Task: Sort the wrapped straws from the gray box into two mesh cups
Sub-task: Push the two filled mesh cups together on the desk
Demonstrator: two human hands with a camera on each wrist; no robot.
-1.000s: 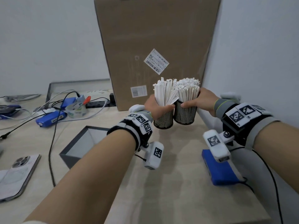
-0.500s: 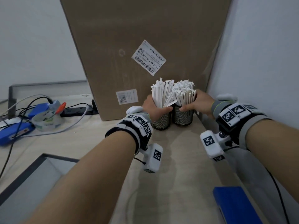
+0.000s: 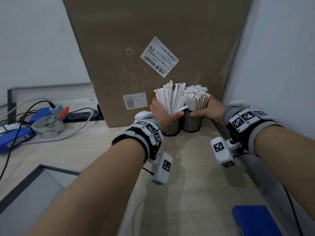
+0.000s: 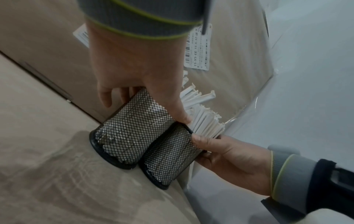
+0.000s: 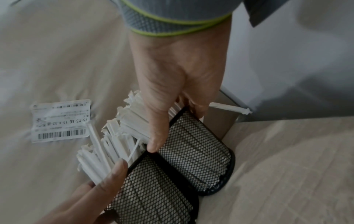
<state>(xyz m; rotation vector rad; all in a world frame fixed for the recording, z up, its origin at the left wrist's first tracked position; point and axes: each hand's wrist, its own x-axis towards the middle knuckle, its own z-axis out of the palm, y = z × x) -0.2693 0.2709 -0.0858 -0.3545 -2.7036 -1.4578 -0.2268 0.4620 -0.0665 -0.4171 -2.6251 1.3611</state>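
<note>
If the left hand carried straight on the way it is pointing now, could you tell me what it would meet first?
The left hand already grips the left cup; pushing on, hand and cup would probably meet the cardboard box right behind, though the gap is hard to judge.

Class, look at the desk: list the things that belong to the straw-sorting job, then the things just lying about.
Job: left mesh cup; right mesh cup; wrapped straws; gray box; left hand; right hand.

Lying about: cardboard box; tape roll; cables; blue devices.
</note>
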